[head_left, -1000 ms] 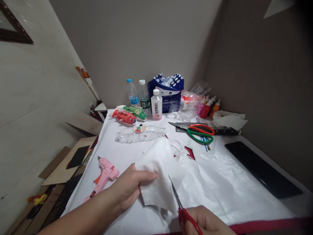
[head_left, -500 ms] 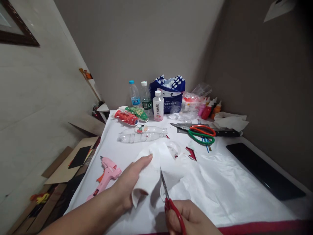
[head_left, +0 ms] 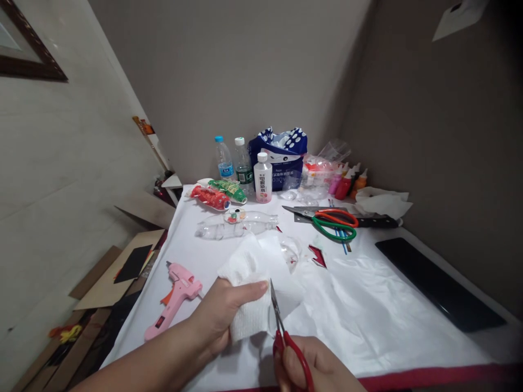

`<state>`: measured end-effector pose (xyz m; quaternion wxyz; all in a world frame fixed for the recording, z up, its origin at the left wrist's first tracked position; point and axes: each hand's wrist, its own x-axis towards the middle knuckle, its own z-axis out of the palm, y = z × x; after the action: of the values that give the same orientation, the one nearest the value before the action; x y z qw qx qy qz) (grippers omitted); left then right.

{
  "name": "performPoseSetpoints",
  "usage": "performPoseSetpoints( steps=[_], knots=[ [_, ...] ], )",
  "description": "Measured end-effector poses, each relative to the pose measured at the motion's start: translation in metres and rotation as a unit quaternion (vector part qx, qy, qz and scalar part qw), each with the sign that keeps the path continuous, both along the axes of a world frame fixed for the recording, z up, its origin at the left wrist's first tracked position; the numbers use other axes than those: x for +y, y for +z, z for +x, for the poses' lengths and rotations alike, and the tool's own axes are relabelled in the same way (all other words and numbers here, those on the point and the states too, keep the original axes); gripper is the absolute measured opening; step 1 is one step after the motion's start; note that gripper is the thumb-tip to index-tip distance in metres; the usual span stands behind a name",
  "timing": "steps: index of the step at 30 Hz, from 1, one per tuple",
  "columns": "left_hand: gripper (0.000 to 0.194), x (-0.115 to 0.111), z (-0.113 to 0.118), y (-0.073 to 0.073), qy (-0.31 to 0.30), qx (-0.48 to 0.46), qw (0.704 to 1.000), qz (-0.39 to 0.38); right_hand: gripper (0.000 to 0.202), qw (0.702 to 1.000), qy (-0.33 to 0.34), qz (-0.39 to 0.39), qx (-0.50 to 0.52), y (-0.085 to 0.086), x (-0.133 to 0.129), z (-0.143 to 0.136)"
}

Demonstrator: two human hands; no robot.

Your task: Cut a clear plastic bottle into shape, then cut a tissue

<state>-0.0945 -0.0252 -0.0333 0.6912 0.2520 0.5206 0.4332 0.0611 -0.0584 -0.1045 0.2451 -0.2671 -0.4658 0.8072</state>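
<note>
My left hand (head_left: 229, 307) is closed on a piece of white textured paper towel (head_left: 249, 321), its thumb pressed on top near the right edge. In my right hand (head_left: 314, 362) are small red-handled scissors (head_left: 280, 321), with my fingers in the loops. Their blades point away from me along the towel's right edge, close to my left thumb; whether they touch the towel I cannot tell. Beyond my hands lie clear plastic bottle pieces (head_left: 237, 226) and a red-and-white scrap (head_left: 317, 256). Left of my left hand rests a pink glue gun (head_left: 180, 294).
Large scissors with red and green handles (head_left: 335, 223) lie over a black-handled knife (head_left: 378, 221). A dark flat panel (head_left: 437, 283) is at right. Upright bottles (head_left: 262, 179), a blue bag (head_left: 281, 160), paint bottles (head_left: 345, 182) and red and green fish-shaped items (head_left: 210, 197) line the back.
My left hand has turned and its thumb has moved down and right on the paper towel, which now lies flatter in my grip. The scissors have shifted slightly, their handles opening a little.
</note>
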Motion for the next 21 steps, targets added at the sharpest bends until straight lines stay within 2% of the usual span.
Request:
performPoseSetpoints(
  steps=[6, 12, 15, 21],
  knots=[
    [0.022, -0.005, 0.003, -0.004, -0.004, 0.007, 1.0, 0.015, 0.064, 1.0, 0.005, 0.004, 0.004, 0.011, 0.003, -0.003],
    [0.028, -0.008, -0.001, -0.01, -0.016, 0.015, 0.999, 0.04, 0.062, 1.0, 0.004, 0.006, 0.007, 0.017, 0.005, -0.004],
    [0.031, -0.008, -0.001, -0.012, -0.015, 0.022, 0.998, 0.057, 0.064, 1.0, 0.004, 0.012, 0.028, 0.015, 0.004, -0.003],
    [0.051, -0.009, -0.001, -0.014, -0.014, -0.013, 0.994, 0.11, 0.059, 0.999, -0.002, -0.006, 0.044, 0.004, 0.002, -0.001]
  ],
)
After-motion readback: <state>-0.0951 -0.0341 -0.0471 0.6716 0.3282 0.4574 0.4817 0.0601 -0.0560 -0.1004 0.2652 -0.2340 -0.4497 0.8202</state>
